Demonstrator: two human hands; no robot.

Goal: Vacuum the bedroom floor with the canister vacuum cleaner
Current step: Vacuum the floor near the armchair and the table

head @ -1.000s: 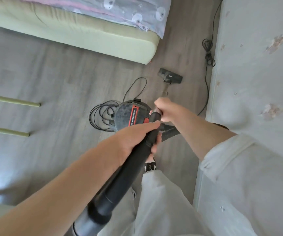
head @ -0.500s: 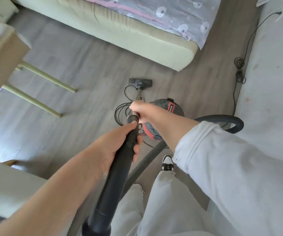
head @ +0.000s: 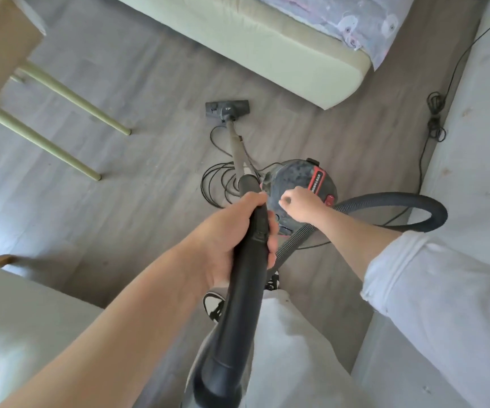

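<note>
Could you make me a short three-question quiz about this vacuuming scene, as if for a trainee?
1. True or false: the floor head lies on the bed.
2. Which hand grips the black wand? A) left hand B) right hand C) both
3. Fill in: the loose coil of thin black cord lies on the floor to the ___ of the canister in the picture.

Key: 1 false, it lies on the floor; 2 A; 3 left.

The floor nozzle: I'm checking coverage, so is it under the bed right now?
No, the floor nozzle sits on open wood floor, short of the bed base.
</note>
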